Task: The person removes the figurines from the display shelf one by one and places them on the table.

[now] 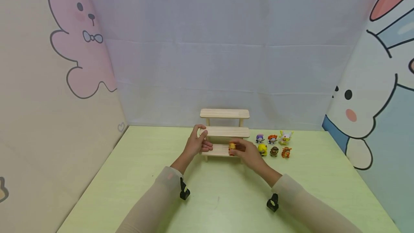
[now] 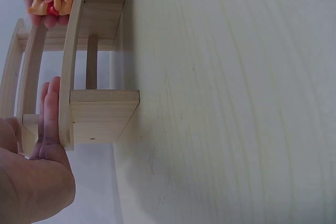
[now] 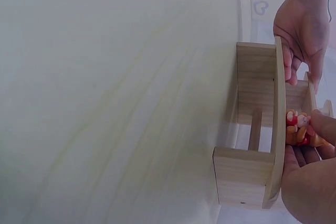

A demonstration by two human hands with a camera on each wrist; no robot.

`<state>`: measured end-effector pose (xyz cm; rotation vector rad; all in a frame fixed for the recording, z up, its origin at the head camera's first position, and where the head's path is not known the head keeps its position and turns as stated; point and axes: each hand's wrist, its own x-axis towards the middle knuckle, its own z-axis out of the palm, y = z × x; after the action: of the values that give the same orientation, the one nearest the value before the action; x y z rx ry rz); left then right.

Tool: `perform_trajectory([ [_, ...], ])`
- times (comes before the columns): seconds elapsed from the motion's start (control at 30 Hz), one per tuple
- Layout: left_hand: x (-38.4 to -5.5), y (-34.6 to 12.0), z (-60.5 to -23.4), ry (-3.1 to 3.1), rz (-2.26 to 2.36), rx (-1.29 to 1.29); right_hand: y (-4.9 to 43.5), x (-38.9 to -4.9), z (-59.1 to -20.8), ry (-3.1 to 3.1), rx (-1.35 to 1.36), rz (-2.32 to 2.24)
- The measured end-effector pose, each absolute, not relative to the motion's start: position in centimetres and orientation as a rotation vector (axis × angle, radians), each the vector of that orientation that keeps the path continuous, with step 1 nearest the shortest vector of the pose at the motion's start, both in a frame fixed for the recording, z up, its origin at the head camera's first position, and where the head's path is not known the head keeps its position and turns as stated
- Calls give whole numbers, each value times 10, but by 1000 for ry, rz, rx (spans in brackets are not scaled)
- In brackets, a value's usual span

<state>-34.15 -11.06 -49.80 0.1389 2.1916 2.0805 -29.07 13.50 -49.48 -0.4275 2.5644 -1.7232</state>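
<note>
A three-tier wooden display stand [image 1: 226, 131] stands on the table. My left hand [image 1: 194, 144] holds its left end, thumb and index finger at the middle tier. In the left wrist view, the other fingers [image 2: 51, 111] lie straight along the bottom tier. My right hand [image 1: 249, 151] pinches a small orange-yellow bear figurine [image 1: 232, 146] in red at the right part of the bottom tier. The right wrist view shows the figurine [image 3: 298, 127] upright against that tier, with a small pink-faced figure on its front; whether it bears its weight there is hidden.
Several small figurines stand right of the stand: a purple-capped one [image 1: 260, 138], an orange-haired one [image 1: 272, 139], a white-and-yellow one [image 1: 285, 137], a yellow one [image 1: 262, 149], a brown one [image 1: 274, 151] and an orange striped one [image 1: 286, 152]. A pale curtain [image 1: 223, 53] hangs behind.
</note>
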Motion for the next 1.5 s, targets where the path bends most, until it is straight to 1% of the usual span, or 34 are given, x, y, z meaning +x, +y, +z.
perform_trajectory([
  [0.5, -340, -110, -497, 2205, 2072, 141, 161, -284, -494, 2539, -428, -1725],
  [0.83, -339, -110, -497, 2205, 2076, 140, 178, -281, -494, 2532, -484, -1717],
  [1.2, -339, -109, -497, 2201, 2078, 134, 189, -278, -493, 2489, -491, -1749],
  [1.5, -343, -112, -498, 2149, 2076, 160, 197, -278, -495, 2573, -463, -1681],
])
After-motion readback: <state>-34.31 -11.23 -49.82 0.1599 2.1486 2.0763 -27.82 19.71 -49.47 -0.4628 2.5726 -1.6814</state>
